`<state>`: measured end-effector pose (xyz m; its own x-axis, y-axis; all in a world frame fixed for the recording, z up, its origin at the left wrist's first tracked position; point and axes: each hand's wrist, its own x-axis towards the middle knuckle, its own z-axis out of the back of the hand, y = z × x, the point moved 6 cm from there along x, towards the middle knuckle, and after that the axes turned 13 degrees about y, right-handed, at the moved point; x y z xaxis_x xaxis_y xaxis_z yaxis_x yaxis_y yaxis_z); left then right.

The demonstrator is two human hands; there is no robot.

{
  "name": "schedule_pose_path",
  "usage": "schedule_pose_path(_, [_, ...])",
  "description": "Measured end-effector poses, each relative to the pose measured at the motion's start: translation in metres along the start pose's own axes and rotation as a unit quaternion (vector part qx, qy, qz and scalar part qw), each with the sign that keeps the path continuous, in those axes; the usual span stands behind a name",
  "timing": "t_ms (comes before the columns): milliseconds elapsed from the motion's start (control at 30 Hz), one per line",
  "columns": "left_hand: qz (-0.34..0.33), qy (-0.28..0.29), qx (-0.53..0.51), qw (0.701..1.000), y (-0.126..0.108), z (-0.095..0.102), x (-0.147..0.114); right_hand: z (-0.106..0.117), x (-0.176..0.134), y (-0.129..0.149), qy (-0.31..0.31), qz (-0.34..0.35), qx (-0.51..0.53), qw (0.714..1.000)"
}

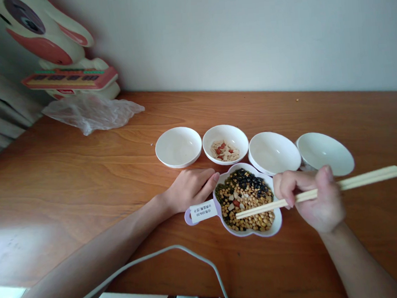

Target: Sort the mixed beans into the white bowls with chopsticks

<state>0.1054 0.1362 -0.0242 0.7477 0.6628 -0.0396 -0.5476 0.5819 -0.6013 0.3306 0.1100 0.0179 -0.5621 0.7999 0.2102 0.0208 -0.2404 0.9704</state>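
My right hand [316, 201] is closed around a pair of wooden chopsticks [364, 178]. Their tips lie close together over the mixed beans [248, 214] in a flower-shaped dish with a lilac rim [279, 220]. Black, green and yellowish beans fill it, with a few pale seeds and a red-brown peanut among them. At the dish's left edge, my left hand [193, 186] has its fingers closed at the rim, above the labelled handle [204, 211]. Behind the dish, a white bowl [241, 140] contains pale seeds and red-brown peanuts [224, 152].
Three other white bowls stand in the same row: one on the left [177, 146], one right of centre [273, 151] and one far right [324, 154]. A crumpled plastic bag [94, 114] and a toy keyboard [70, 79] sit back left. A white cable [174, 247] crosses the front.
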Motion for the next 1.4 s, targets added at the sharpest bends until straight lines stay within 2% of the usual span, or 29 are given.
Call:
schedule_pose_path(133, [-0.002, -0.005, 0.002, 1.0, 0.0, 0.0, 0.0, 0.0, -0.003, -0.015, -0.006, -0.038, -0.034, 0.999])
schedule_pose_path(333, [-0.003, 0.002, 0.002, 1.0, -0.001, 0.001, 0.0, 0.013, -0.004, -0.003, -0.102, 0.031, -0.038, 0.994])
schedule_pose_path(433, [0.001, 0.004, 0.007, 1.0, 0.0, 0.001, 0.0, 0.017, -0.004, 0.002, -0.102, 0.033, -0.014, 0.994])
schedule_pose_path(533, [0.001, 0.002, 0.004, 1.0, 0.0, 0.0, 0.0, 0.015, -0.004, -0.001, -0.093, 0.0, -0.027, 0.995])
schedule_pose_path(600, [-0.002, 0.002, 0.001, 1.0, -0.001, 0.0, 0.0, 0.014, -0.003, -0.002, -0.112, -0.001, -0.045, 0.993])
schedule_pose_path(733, [-0.005, -0.004, 0.007, 1.0, -0.002, 0.001, 0.0, 0.016, -0.003, 0.003, -0.167, 0.051, -0.048, 0.983])
schedule_pose_path(833, [-0.005, -0.005, 0.011, 1.0, -0.002, 0.002, 0.0, 0.019, -0.004, 0.004, -0.157, 0.053, -0.026, 0.986])
schedule_pose_path(1033, [-0.003, -0.004, 0.006, 1.0, -0.002, 0.001, 0.0, 0.013, -0.005, -0.01, -0.083, -0.015, -0.048, 0.995])
schedule_pose_path(1167, [-0.001, -0.003, 0.001, 1.0, -0.002, 0.001, 0.0, 0.012, -0.004, -0.007, -0.115, 0.025, -0.07, 0.991])
schedule_pose_path(1267, [-0.002, -0.001, 0.002, 1.0, -0.002, 0.001, 0.0, 0.017, -0.004, 0.0, -0.149, 0.05, -0.048, 0.986])
schedule_pose_path(1400, [-0.004, -0.003, 0.002, 1.0, -0.001, 0.001, 0.0, 0.018, -0.003, 0.003, -0.134, 0.035, -0.015, 0.99])
